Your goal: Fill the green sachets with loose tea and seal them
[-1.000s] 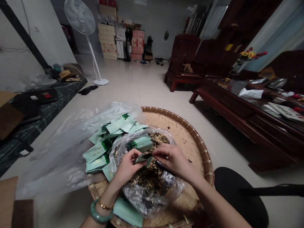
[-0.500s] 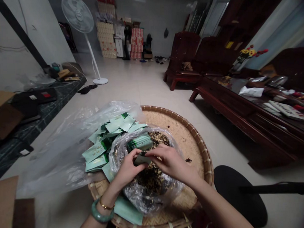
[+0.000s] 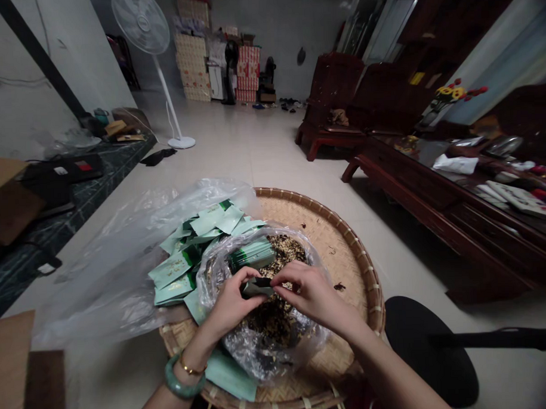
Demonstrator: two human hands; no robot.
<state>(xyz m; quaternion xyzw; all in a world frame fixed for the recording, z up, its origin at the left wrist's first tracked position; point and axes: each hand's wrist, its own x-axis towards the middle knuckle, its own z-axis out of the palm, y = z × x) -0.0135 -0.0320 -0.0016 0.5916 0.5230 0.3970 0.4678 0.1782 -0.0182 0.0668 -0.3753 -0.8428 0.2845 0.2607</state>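
A small pale green packet [image 3: 260,290] is held over a clear plastic bag [image 3: 256,360]. My left hand [image 3: 229,301] grips it between thumb and fingers. At the packet's right edge, my right hand [image 3: 312,291] pinches with thumb and fingertips. The packet's top gapes and looks dark inside. Below both hands, the bag holds a loose dark and yellowish dried mix [image 3: 273,325]. A neat stack of green packets [image 3: 253,253] lies in the bag just beyond my fingers. Many more loose packets [image 3: 202,228] are heaped to the left.
Everything sits on a round woven bamboo tray [image 3: 368,267]. A large plastic sheet [image 3: 110,282] spreads off its left side. A black round stand base [image 3: 428,348] is at right, near a dark wooden table [image 3: 425,205]. A white fan [image 3: 171,106] stands farther back.
The packet's top has parted into a wider dark opening. My right hand has shifted slightly right and down; my left hand keeps its grip.
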